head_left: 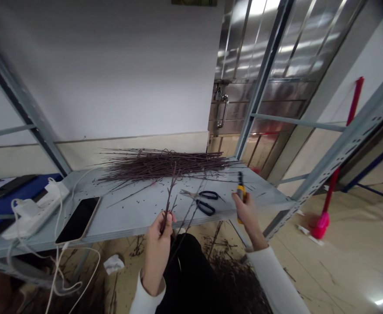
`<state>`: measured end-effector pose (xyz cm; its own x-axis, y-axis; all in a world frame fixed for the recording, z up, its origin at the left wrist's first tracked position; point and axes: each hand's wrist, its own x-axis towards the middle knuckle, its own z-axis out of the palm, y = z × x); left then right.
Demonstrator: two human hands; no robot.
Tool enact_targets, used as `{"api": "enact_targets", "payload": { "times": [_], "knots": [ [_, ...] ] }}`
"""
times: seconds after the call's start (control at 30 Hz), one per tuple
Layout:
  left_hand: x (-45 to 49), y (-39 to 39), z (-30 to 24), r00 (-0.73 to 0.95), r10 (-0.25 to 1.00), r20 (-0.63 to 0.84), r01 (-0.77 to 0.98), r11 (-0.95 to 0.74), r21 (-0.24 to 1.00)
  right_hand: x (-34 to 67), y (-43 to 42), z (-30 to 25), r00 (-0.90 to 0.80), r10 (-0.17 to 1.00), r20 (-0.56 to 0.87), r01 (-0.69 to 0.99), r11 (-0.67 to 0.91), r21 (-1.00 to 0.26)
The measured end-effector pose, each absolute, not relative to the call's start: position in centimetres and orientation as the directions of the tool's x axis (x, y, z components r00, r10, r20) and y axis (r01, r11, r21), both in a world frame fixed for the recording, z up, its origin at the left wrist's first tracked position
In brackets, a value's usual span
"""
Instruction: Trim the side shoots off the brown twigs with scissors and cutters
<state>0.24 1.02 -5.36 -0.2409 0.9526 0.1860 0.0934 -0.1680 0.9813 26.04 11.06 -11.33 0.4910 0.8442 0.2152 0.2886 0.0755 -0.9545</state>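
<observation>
A person's left hand closes in a fist around a thin, dark-brown twig, while the right hand wraps a yellow-handled tool, above a grey steel shelf bearing black-handled scissors and a heap of long dark twigs.

yellow-handled tool blurred, middle hidden by right hand

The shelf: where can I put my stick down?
The shelf has room between the phone and the scissors, below the twig pile, though small dark specks dot it. The left end is crowded with the power strip and its cables.
</observation>
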Motion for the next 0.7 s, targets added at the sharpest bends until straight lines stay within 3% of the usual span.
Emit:
{"api": "enact_targets", "payload": {
  "times": [0.17, 0.37, 0.53, 0.7],
  "knots": [
    [0.0, 0.9, -5.6, -0.257, 0.959, 0.123, 0.043, -0.116, 0.992, 24.7, 12.7, -11.8, 0.418, 0.876, 0.242, 0.696, -0.138, -0.705],
    [0.1, 0.8, -6.1, -0.251, 0.967, 0.054, -0.066, -0.072, 0.995, 24.3, 14.9, -12.0, 0.285, 0.928, 0.239, 0.88, -0.155, -0.448],
    [0.2, 1.0, -6.7, -0.264, 0.964, 0.023, -0.115, -0.055, 0.992, 24.5, 16.3, -11.9, 0.19, 0.937, 0.295, 0.907, -0.052, -0.418],
    [0.5, 1.6, -6.7, -0.274, 0.961, -0.029, -0.153, -0.014, 0.988, 23.2, 13.2, -12.3, 0.168, 0.891, 0.421, 0.849, 0.086, -0.522]
  ]
}}
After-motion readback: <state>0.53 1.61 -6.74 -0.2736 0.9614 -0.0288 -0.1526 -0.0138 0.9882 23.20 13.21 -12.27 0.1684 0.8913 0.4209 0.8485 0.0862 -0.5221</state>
